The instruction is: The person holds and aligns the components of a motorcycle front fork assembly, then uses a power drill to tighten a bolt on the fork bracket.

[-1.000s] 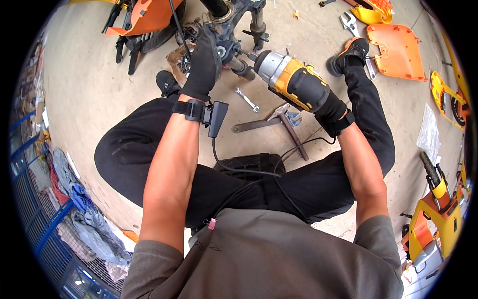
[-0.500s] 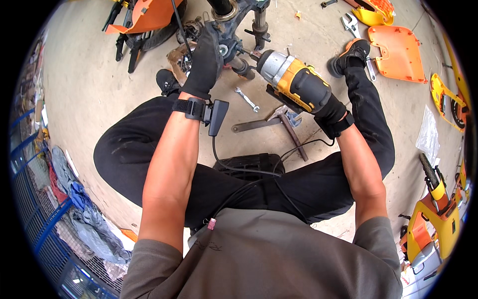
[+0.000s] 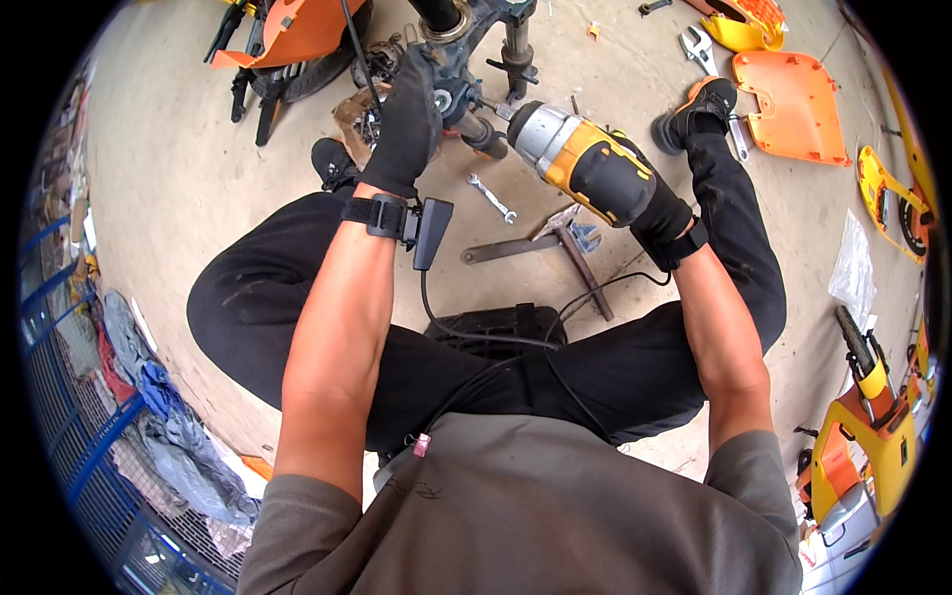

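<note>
My gloved left hand (image 3: 407, 129) grips the side of a dark metal fork assembly (image 3: 458, 74), its fingertips partly hidden behind the metal. A round bolt end or bushing (image 3: 443, 99) shows beside that hand. In my gloved right hand (image 3: 659, 210) is a yellow, black and silver cordless impact wrench (image 3: 585, 164), its handle hidden under the body. The wrench's nose points up and left at the fork assembly, with a bit or socket (image 3: 496, 107) close to the metal. Whether it touches, I cannot tell.
Between my legs lie a combination wrench (image 3: 492, 198), a hammer (image 3: 585, 268) and a flat metal bar (image 3: 501, 250). An adjustable wrench (image 3: 700, 50) and an orange panel (image 3: 791, 107) lie by my right shoe. A box of small parts (image 3: 359, 121) stands near my left hand.
The impact wrench has rolled in my right hand, so its base no longer shows below it and my fingers show above. My left hand has hardly moved.
</note>
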`<state>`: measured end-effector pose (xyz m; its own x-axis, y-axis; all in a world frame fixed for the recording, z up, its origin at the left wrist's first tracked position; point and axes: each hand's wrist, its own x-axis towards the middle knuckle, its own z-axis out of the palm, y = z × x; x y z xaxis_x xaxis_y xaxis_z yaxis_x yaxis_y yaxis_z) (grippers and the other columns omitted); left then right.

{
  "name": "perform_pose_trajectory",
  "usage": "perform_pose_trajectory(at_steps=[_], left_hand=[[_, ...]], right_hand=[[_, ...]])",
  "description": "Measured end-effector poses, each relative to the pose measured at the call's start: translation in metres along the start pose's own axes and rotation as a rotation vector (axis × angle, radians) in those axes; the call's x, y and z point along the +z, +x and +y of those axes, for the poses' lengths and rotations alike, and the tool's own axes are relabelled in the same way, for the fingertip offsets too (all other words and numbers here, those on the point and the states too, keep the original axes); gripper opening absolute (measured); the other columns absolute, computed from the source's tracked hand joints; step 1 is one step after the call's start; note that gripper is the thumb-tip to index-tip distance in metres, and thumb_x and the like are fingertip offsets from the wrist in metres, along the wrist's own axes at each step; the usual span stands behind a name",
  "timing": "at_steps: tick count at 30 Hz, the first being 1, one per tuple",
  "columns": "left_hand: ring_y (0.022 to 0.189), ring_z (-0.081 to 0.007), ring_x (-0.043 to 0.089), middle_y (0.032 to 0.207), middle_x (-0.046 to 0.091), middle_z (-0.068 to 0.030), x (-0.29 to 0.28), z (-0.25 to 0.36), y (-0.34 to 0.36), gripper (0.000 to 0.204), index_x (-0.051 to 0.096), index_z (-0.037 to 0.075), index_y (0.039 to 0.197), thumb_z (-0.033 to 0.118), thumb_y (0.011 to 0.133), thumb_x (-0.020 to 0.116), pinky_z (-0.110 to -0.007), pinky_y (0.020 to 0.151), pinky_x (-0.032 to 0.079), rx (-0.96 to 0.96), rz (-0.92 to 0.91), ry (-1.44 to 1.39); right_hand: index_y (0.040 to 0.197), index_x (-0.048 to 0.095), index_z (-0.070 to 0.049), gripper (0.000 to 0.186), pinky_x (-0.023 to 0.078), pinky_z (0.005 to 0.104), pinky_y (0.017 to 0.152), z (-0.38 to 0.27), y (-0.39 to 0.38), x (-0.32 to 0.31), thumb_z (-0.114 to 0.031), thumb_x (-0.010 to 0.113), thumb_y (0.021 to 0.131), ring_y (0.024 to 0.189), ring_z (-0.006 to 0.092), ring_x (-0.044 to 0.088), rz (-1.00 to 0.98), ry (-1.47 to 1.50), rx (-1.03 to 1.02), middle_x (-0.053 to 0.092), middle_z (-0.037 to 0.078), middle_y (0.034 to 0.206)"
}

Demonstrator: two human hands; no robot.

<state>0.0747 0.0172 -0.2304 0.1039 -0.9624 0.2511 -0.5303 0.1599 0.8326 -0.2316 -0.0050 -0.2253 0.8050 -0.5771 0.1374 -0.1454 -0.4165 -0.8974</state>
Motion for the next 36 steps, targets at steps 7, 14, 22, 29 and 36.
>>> perform_pose_trajectory(at_steps=[7,14,22,29,36], left_hand=[[0.095,-0.0123,0.06,0.11,0.061,-0.0055,-0.001,-0.007,-0.001,0.046,0.052,0.001,0.122,0.038,0.105,0.029,-0.026,0.086,0.051,-0.055,-0.022,-0.008],[0.094,-0.0122,0.06,0.11,0.061,-0.0063,-0.001,-0.009,-0.002,0.046,0.052,0.001,0.121,0.038,0.105,0.03,-0.026,0.084,0.052,-0.012,-0.04,0.016],[0.097,-0.012,0.06,0.113,0.061,-0.006,-0.001,-0.014,-0.003,0.048,0.051,0.002,0.123,0.04,0.104,0.03,-0.026,0.085,0.052,-0.056,-0.011,0.003],[0.096,-0.012,0.061,0.111,0.062,-0.0052,0.001,-0.003,0.001,0.049,0.051,0.003,0.124,0.043,0.104,0.031,-0.026,0.084,0.052,-0.101,-0.001,-0.08],[0.098,-0.0208,0.06,0.112,0.06,-0.0119,0.0,-0.014,-0.001,0.042,0.048,-0.001,0.126,0.029,0.097,0.038,-0.031,0.088,0.05,-0.134,-0.024,-0.075]], right_hand=[[0.129,0.049,0.0,0.057,0.043,0.0309,0.098,0.002,0.005,0.0,-0.01,0.071,0.077,0.111,0.0224,0.058,-0.01,0.232,0.059,0.06,0.014,0.123],[0.127,0.05,0.0,0.055,0.042,0.0342,0.1,0.029,-0.006,0.013,-0.013,0.072,0.078,0.117,0.0262,0.055,-0.043,-0.321,-0.138,0.057,0.016,0.127],[0.128,0.05,0.001,0.055,0.043,0.031,0.098,-0.01,0.009,-0.006,-0.009,0.07,0.078,0.113,0.022,0.057,-0.021,0.247,0.086,0.058,0.014,0.126],[0.13,0.048,0.001,0.059,0.043,0.0307,0.098,-0.001,0.004,0.002,-0.011,0.071,0.077,0.113,0.0218,0.058,0.036,0.34,0.095,0.059,0.014,0.125],[0.13,0.048,0.001,0.06,0.043,0.0314,0.098,-0.001,0.007,-0.002,-0.011,0.071,0.076,0.112,0.0228,0.058,-0.042,-0.15,-0.073,0.059,0.014,0.124]])
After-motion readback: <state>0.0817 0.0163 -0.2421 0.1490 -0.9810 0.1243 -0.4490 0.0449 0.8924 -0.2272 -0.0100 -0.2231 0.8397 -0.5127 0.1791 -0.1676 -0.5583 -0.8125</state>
